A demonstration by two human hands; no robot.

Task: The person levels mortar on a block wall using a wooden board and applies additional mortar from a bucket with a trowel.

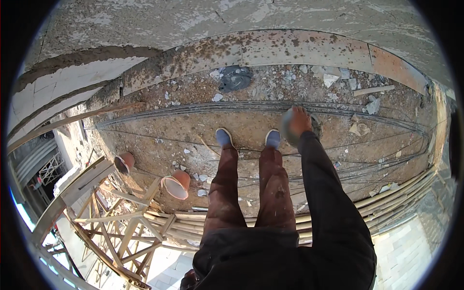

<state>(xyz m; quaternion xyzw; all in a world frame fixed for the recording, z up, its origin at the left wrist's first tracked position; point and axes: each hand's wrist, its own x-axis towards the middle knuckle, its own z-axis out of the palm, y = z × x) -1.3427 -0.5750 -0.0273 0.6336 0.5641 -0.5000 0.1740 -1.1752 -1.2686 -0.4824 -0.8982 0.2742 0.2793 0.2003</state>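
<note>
My right arm, in a black sleeve, reaches forward. At its end my right hand (302, 119) lies over a round grey bucket-like container (291, 129), fingers curled and closed on it. That container is just right of my right shoe, beside the long metal bars (232, 107). Its inside and the grip are partly hidden by the hand. Of my left hand (188, 281) only a dark sliver shows at the lower edge, close to my body; its fingers cannot be made out.
Two orange buckets (176, 184) lie or stand on the dirt at left. Beyond the bars is a dark plastic bag (235, 79) among rubble, before a plastered wall (309, 14). Bamboo poles (386, 205) run behind my legs; a wooden trestle (130, 232) stands lower left.
</note>
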